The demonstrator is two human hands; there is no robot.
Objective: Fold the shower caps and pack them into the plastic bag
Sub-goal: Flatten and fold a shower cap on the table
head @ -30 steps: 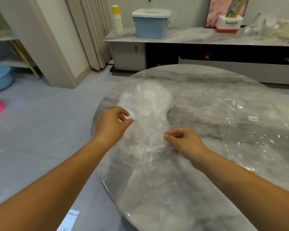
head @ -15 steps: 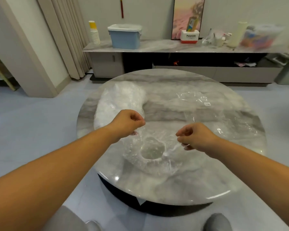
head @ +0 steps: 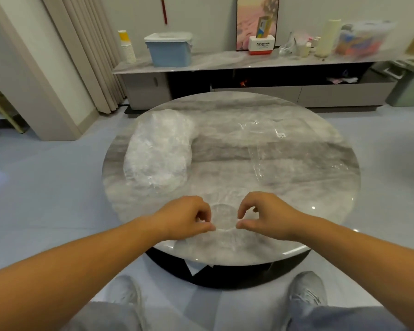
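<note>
The left hand (head: 184, 218) is held curled, and the rim of a clear shower cap (head: 225, 243) is pinched between its thumb and forefinger. The right hand (head: 270, 217) is curled likewise, and the same rim is pinched between its thumb and forefinger just beside the left hand's pinch. A short stretch of rim is drawn between the two pinches, and the thumb tips are set close together without touching.

The pinched cap is spread flat at the 6 o'clock edge of the round marble desk (head: 332, 218), its round opening seen between the two hands. A small corner of thin film is seen hanging below the desk edge at 6 o'clock.

At 10 o'clock on the desk, well apart from the hands, a heaped pile of shower caps (head: 157, 151) is laid in a long crumpled mound. At 2 o'clock the clear plastic bag (head: 287, 158) is laid flat and wrinkled, with a small white label near its far end; whether anything is inside cannot be told.

Beyond 12 o'clock a long low cabinet (head: 344, 93) is set against the wall, and a blue lidded box (head: 169, 50) is stood on its top. Two grey shoes (head: 306, 295) are seen on the floor below the desk.
</note>
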